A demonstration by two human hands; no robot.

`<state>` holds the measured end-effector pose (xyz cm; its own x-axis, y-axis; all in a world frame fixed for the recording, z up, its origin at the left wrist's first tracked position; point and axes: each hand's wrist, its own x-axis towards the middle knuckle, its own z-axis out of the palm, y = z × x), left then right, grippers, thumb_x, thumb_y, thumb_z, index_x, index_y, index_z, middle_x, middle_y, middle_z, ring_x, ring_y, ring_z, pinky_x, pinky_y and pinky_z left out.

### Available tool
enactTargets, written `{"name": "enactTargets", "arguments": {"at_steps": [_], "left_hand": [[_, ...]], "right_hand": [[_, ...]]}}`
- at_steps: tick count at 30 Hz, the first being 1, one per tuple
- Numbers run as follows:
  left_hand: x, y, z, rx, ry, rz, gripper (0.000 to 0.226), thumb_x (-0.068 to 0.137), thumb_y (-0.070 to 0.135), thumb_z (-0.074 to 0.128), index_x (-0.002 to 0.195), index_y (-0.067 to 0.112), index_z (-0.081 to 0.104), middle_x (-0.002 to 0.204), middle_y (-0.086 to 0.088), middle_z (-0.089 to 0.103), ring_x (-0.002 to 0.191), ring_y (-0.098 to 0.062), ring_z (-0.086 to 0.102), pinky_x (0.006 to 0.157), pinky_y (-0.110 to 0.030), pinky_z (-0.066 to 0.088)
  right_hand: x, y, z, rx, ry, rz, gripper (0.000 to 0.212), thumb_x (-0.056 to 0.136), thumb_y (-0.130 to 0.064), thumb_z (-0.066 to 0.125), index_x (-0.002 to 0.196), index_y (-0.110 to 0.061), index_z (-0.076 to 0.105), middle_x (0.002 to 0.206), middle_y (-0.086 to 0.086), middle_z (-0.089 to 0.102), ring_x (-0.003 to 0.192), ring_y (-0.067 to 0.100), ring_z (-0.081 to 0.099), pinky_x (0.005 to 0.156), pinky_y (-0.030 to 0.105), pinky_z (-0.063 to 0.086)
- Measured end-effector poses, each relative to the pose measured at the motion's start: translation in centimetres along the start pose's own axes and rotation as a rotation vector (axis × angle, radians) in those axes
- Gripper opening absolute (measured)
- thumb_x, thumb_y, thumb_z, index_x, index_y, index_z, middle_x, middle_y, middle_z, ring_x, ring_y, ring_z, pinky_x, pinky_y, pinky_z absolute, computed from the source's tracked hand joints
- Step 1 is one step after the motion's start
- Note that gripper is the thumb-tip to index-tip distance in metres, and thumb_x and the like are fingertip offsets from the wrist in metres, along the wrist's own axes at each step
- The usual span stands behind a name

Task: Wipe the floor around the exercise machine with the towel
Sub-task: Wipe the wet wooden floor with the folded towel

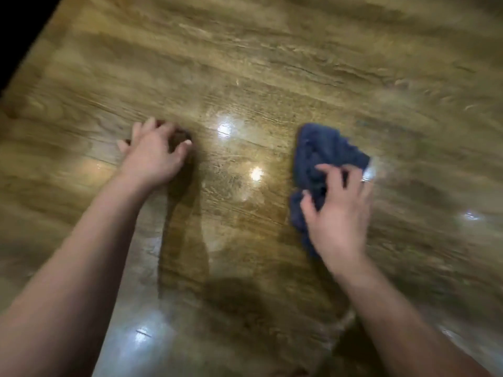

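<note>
One dark blue towel (pixel 324 170) lies bunched on the glossy wooden floor (pixel 245 63). Gripping its near edge is the right hand (pixel 337 213), fingers curled into the cloth. Well left of the towel, the left hand (pixel 155 156) props on the floor by spread fingertips, holding nothing.

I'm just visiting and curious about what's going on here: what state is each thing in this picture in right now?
Blue towel: bunched up, lying on the floor, gripped by the right hand.
Right hand: fingers curled into the towel, blurred.
Left hand: fingertips on the floor, fingers bent, holding nothing.
Wooden floor: glossy, with bright light reflections.
Exercise machine: not in view.
</note>
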<state>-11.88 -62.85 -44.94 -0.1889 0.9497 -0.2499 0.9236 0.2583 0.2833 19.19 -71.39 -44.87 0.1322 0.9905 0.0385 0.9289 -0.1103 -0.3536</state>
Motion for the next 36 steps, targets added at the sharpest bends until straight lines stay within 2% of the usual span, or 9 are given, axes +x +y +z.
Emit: {"name": "enactTargets", "arguments": {"at_steps": [3,6,9,13,19,24,27,32,36], "left_hand": [[2.3,-1.7,-0.6,0.013,-0.096,-0.158,0.067,0.085,0.065,0.055,0.145,0.046,0.03,0.164,-0.001,0.01,0.151,-0.029,0.004,0.108,-0.076,0.007],[2.7,-2.5,0.4,-0.013,-0.224,-0.213,0.083,0.084,0.075,0.048,0.15,0.054,0.003,0.162,0.01,-0.026,0.148,-0.022,-0.028,0.103,-0.078,-0.01],[2.8,-2.9,1.2,-0.038,-0.234,-0.195,0.084,0.082,0.08,0.043,0.148,0.058,-0.004,0.159,0.012,-0.033,0.145,-0.021,-0.034,0.101,-0.078,-0.015],[2.9,-3.2,1.3,-0.049,-0.22,-0.209,0.085,0.079,0.08,0.044,0.147,0.059,-0.004,0.159,0.012,-0.032,0.144,-0.021,-0.035,0.098,-0.077,-0.019],[3.0,-3.3,1.4,-0.122,-0.194,-0.189,0.085,0.08,0.075,0.052,0.147,0.06,0.001,0.161,0.013,-0.029,0.144,-0.018,-0.035,0.099,-0.072,-0.023],[3.2,-4.3,0.6,-0.283,-0.118,-0.189,0.058,0.088,0.062,0.055,0.141,0.059,0.032,0.164,0.017,0.004,0.15,-0.012,-0.009,0.109,-0.065,-0.011],[2.6,-6.0,-0.5,-0.801,0.242,-0.252,0.016,0.097,0.035,0.056,0.111,0.036,0.065,0.12,0.008,0.063,0.117,-0.015,0.05,0.112,-0.046,0.028],[-1.5,-9.5,-1.2,-0.7,0.492,-0.295,0.015,0.091,0.036,0.053,0.098,0.038,0.065,0.115,0.007,0.064,0.109,-0.001,0.058,0.101,-0.018,0.037],[-3.8,-12.5,-0.8,-0.369,0.206,-0.542,0.048,0.084,0.061,0.049,0.128,0.042,0.056,0.156,0.003,0.036,0.147,-0.021,0.025,0.117,-0.061,0.014]], "right_hand": [[-6.1,-6.1,0.9,-0.04,-0.248,-0.47,0.049,0.078,-0.03,0.078,0.124,-0.029,0.062,0.129,0.01,0.056,0.094,0.035,0.056,0.078,0.048,0.052],[-9.6,-8.3,1.4,-0.101,-0.562,-1.019,0.04,0.091,-0.033,0.058,0.13,-0.039,0.053,0.14,0.007,0.052,0.102,0.038,0.057,0.088,0.052,0.05],[-7.6,-8.0,1.9,-0.139,-0.7,-1.183,0.039,0.097,-0.034,0.046,0.135,-0.039,0.043,0.149,0.01,0.042,0.111,0.041,0.053,0.091,0.057,0.045],[2.5,-5.9,2.3,-0.208,-0.474,-1.055,0.058,0.078,-0.045,0.075,0.131,-0.035,0.056,0.14,0.012,0.055,0.101,0.038,0.06,0.08,0.055,0.051],[21.1,-4.8,2.6,-0.158,-0.192,-0.361,0.055,0.083,-0.04,0.065,0.132,-0.034,0.041,0.139,0.011,0.043,0.114,0.047,0.052,0.092,0.059,0.047],[20.1,-10.7,6.1,-0.178,0.0,-0.041,0.051,0.085,-0.043,0.065,0.129,-0.027,0.044,0.144,0.012,0.041,0.118,0.048,0.046,0.102,0.058,0.036],[12.8,-13.8,7.5,-0.161,-0.019,-0.314,0.05,0.084,-0.041,0.067,0.13,-0.029,0.05,0.149,0.01,0.041,0.11,0.043,0.049,0.095,0.052,0.038],[-3.8,-15.5,7.5,-0.025,-0.333,-1.056,0.036,0.087,-0.028,0.063,0.122,-0.034,0.058,0.147,0.012,0.046,0.101,0.043,0.055,0.09,0.053,0.041],[-7.6,-13.0,6.1,-0.095,-0.617,-1.497,0.04,0.098,-0.028,0.027,0.126,-0.042,0.051,0.15,0.01,0.037,0.106,0.043,0.055,0.092,0.051,0.04]]}}
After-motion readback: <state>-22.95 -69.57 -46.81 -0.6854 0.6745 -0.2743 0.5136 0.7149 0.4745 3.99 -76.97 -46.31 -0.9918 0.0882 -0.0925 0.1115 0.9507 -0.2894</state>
